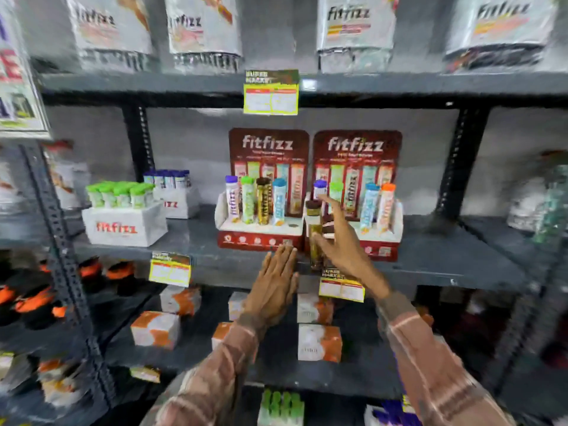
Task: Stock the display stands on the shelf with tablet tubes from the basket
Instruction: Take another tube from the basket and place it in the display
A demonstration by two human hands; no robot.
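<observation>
Two red fitfizz display stands sit side by side on the middle shelf. The left stand (261,239) holds purple, green, gold and blue tubes, with its rightmost hole bare. The right stand (382,247) holds purple, green, blue and orange tubes, with a gap in the middle. My right hand (341,244) holds a gold tube with a brown cap (315,233) upright in front of the seam between the stands, pinched at the thumb with the fingers spread. My left hand (275,284) is flat and holds nothing, its fingertips at the left stand's front edge. No basket is in view.
White fitfizz boxes with green-capped tubes (123,224) and blue-capped tubes (175,195) stand at the shelf's left. Price tags (170,269) hang on the shelf edges. Orange-and-white cartons (319,344) fill the shelf below. Foil pouches (356,23) line the top shelf. Green-capped tubes (281,405) show at the bottom edge.
</observation>
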